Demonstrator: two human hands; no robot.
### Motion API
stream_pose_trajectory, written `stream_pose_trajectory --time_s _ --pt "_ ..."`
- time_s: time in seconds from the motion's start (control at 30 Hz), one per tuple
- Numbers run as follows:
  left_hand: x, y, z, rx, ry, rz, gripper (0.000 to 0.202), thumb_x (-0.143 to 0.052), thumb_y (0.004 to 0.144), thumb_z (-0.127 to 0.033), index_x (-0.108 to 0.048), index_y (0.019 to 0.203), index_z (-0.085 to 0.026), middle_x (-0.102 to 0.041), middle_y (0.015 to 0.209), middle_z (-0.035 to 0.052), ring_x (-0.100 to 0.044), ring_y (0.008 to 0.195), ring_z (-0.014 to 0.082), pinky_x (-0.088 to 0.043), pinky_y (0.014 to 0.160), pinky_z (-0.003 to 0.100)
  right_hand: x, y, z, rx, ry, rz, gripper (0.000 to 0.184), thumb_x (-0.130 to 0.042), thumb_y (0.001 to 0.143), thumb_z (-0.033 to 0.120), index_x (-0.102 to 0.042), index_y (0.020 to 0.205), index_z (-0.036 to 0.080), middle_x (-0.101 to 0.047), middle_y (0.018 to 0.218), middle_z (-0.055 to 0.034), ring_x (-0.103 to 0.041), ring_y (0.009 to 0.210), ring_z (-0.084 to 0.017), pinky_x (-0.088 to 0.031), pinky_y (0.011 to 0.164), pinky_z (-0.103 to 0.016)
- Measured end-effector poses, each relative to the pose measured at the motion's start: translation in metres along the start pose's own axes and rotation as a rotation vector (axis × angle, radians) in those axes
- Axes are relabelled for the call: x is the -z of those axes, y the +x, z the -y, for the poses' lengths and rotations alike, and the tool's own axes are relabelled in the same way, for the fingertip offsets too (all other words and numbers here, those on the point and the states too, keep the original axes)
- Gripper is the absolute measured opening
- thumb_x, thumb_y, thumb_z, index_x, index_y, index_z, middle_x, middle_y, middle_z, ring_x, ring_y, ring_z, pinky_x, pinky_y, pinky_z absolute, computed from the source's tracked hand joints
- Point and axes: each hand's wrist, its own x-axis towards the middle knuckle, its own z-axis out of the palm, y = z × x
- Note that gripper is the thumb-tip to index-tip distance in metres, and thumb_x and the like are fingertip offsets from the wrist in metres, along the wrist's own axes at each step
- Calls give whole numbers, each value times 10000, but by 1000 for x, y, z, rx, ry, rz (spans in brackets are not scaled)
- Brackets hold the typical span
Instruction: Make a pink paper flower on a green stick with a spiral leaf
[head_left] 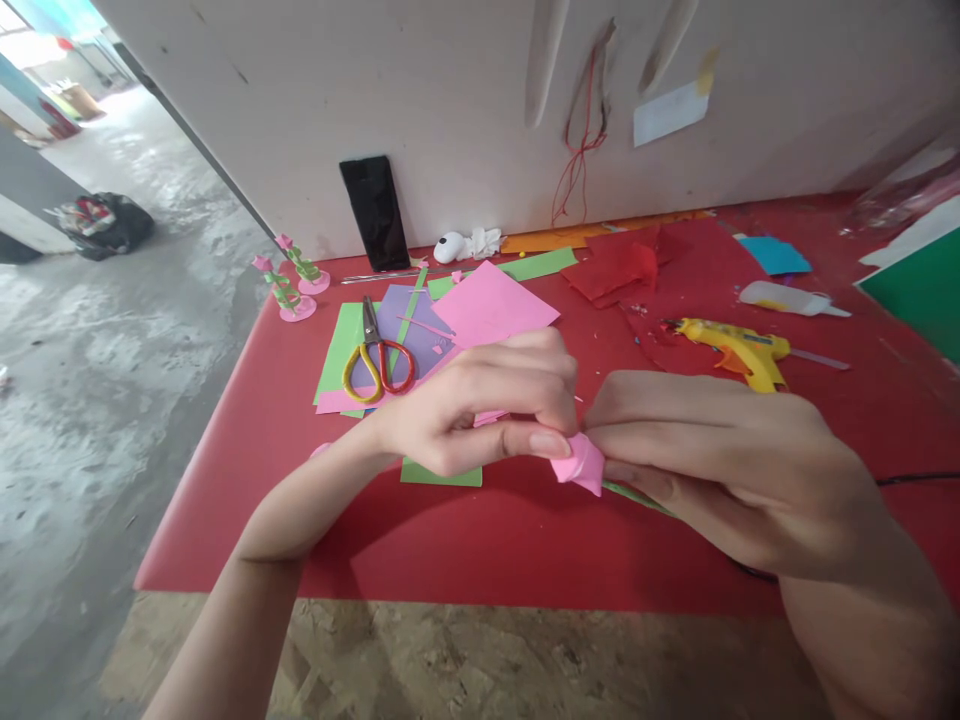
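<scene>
Between my two hands, above the front of the red table, is a small folded pink paper flower [580,465]. My left hand [487,405] pinches its left side between thumb and fingers. From the right, my right hand [720,460] is closed around a green paper stem [641,497] that meets the flower's right side; most of the stem is hidden by the fingers. Scissors [379,360] with one yellow and one red handle lie on green and purple sheets beyond my left wrist. A pink paper square [495,305] rests just past my left hand.
Two finished paper flowers on round pink bases [298,307] stand at the table's left edge. A black phone [375,212] leans on the back panel. A yellow glue gun [739,350], a glue bottle [791,298] and red paper [637,265] lie to the right.
</scene>
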Motion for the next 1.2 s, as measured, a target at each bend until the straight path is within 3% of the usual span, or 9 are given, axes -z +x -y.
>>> stream_pose_trajectory --time_s 0.17,0.33,0.5,0.63,0.77,0.87,1.03,1.2 --pt "0 4 -4 -6 74 -29 135 -510 927 -214 -514 793 -221 -590 683 -5 -537 652 131 -440 648 305 2 1 1 -13 2 -40 188 -485 888 51 -561 878 223 -572 733 -4 -546 685 -104 -465 577 -235" --pt "-2 6 -8 74 408 -312 173 -477 950 -276 -473 792 -206 -500 652 -14 -439 603 116 -383 588 277 4 3 3 -75 -161 -216 181 -551 857 50 -533 818 226 -581 704 5 -533 654 -99 -448 576 -247" --pt "-10 4 -5 34 600 -231 174 -472 951 -300 -457 809 -202 -513 648 -20 -442 616 120 -388 628 282 -1 4 -1 -43 -350 -229 155 -567 859 67 -540 818 214 -604 700 -11 -527 655 -117 -444 606 -272" --pt "-9 3 -1 20 698 -185 159 -460 955 -246 -448 802 -203 -524 660 -16 -449 643 121 -382 643 275 -3 5 -4 -1 -365 -187 111 -566 872 104 -538 820 198 -624 701 -26 -551 650 -124 -448 591 -270" --pt "-5 2 2 -45 609 -204 162 -420 970 -253 -468 822 -207 -505 650 -21 -455 625 115 -395 645 274 2 5 -4 -41 -259 -115 136 -479 925 135 -546 833 209 -645 710 -15 -582 659 -109 -459 594 -245" --pt "-5 2 4 -40 440 -224 157 -425 970 -247 -468 823 -214 -503 642 -30 -470 598 104 -421 633 265 5 6 -8 -72 -224 -114 121 -505 907 125 -552 831 206 -651 720 -6 -588 669 -89 -464 614 -216" --pt "-12 0 9 16 266 -217 203 -426 973 -274 -445 779 -219 -511 637 -35 -468 578 94 -443 605 248 4 10 -15 -63 -98 -74 140 -497 932 187 -575 820 218 -675 714 18 -584 616 -71 -450 548 -189" --pt "-15 -5 11 120 147 -196 180 -427 970 -275 -427 802 -210 -514 704 -19 -447 629 91 -432 597 234 0 10 -17 -51 -8 -110 163 -551 893 101 -590 777 208 -667 684 44 -570 611 -41 -434 565 -150"
